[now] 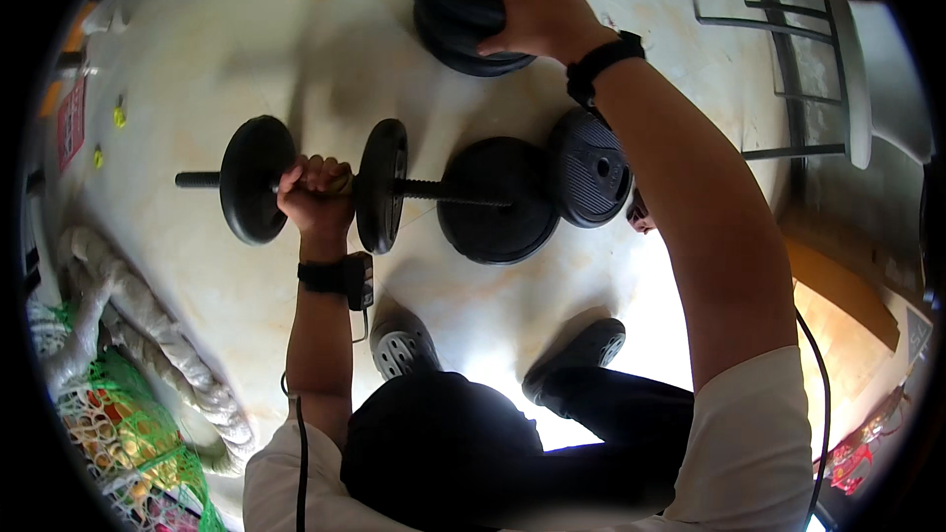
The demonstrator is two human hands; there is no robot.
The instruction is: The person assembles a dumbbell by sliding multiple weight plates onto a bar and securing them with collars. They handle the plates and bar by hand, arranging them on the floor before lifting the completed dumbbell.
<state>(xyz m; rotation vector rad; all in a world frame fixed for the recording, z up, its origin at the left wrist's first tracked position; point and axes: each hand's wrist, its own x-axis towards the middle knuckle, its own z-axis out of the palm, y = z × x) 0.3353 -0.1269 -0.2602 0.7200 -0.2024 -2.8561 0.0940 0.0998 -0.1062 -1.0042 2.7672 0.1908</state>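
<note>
The scene is viewed from one head-worn fisheye camera, aimed steeply down at the pale stone floor (246, 30). Both forearms are seen entering from the lower edge, close below. Straight edges are bent near the rim.

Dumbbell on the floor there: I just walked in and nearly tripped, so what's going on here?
A person is crouched over a pale floor. Their left hand grips the handle of a dumbbell between two black plates, its threaded bar pointing at two loose plates lying flat beside it. Their right hand rests spread on top of a stack of black plates farther away. Thick rope and green netting lie to the left.
</note>
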